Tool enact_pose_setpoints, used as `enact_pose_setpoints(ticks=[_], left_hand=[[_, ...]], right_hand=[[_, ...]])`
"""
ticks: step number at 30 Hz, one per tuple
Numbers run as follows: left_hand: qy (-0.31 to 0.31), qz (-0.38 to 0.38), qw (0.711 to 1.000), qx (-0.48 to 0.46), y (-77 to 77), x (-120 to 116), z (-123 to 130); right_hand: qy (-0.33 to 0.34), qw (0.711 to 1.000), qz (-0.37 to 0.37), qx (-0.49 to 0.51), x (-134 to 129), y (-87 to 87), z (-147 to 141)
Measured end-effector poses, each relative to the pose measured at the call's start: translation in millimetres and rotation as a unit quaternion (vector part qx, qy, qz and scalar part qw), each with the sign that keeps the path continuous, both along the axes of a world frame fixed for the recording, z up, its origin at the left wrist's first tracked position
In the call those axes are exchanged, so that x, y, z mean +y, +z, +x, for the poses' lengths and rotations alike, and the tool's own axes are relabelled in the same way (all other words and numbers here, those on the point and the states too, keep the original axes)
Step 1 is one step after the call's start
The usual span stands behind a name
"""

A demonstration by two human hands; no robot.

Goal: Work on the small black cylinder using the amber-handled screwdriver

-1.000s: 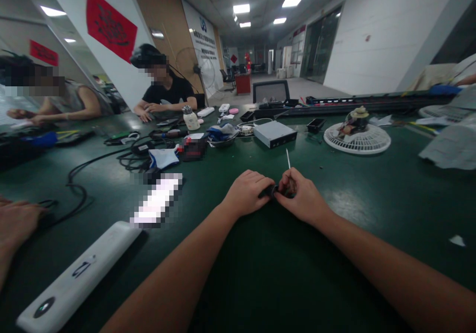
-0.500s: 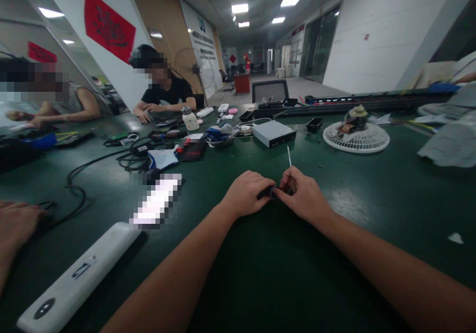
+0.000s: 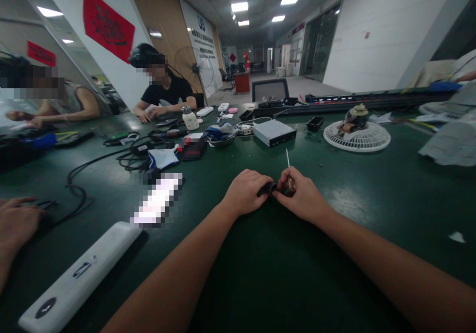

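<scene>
Above the green table, my left hand (image 3: 246,192) is closed around a small black round part (image 3: 266,189) whose open ring end faces right. Its exact kind cannot be made out, as the fingers cover much of it. My right hand (image 3: 305,195) meets it from the right, thumb and fingertip at the ring end. Tucked in that same hand is a screwdriver (image 3: 291,183) with a brownish handle, its thin shaft pointing up and away from the part.
Beyond my hands lie a grey metal box drive (image 3: 274,133) and a white fan grille with a motor (image 3: 357,135). A long white device (image 3: 80,278) and a lit phone (image 3: 158,200) are left, near another person's hand (image 3: 18,224). Black cables (image 3: 80,189) trail there. Two people sit beyond.
My fingers have shifted slightly on the black part, and it has turned a little. More of the screwdriver handle shows, with its shaft tip a bit lower and further left.
</scene>
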State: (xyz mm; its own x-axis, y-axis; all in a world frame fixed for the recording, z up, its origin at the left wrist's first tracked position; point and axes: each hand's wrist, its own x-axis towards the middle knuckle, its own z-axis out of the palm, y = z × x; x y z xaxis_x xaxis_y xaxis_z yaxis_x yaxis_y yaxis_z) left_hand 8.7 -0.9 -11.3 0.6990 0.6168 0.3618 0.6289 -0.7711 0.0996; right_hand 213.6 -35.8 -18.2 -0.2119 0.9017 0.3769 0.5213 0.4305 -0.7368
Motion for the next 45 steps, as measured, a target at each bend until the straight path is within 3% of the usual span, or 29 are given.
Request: enact_pose_setpoints(ticks=[8,20,29,45], left_hand=[[-0.002,0.028,1.000,-0.013,-4.4,2.3,-0.6],[-0.025,0.008,0.999,-0.037,-4.8,3.3,-2.7],[-0.052,0.008,0.998,-0.041,-2.4,0.8,-1.5],[-0.047,0.036,0.998,-0.029,-4.7,1.8,0.0]], right_hand=[[0.012,0.997,-0.011,0.074,5.4,-6.5,-0.2],[-0.050,0.998,-0.029,0.038,5.3,-3.9,3.0],[-0.048,0.998,-0.037,-0.008,2.1,0.2,1.7],[-0.021,1.000,-0.011,-0.016,1.7,2.6,0.6]])
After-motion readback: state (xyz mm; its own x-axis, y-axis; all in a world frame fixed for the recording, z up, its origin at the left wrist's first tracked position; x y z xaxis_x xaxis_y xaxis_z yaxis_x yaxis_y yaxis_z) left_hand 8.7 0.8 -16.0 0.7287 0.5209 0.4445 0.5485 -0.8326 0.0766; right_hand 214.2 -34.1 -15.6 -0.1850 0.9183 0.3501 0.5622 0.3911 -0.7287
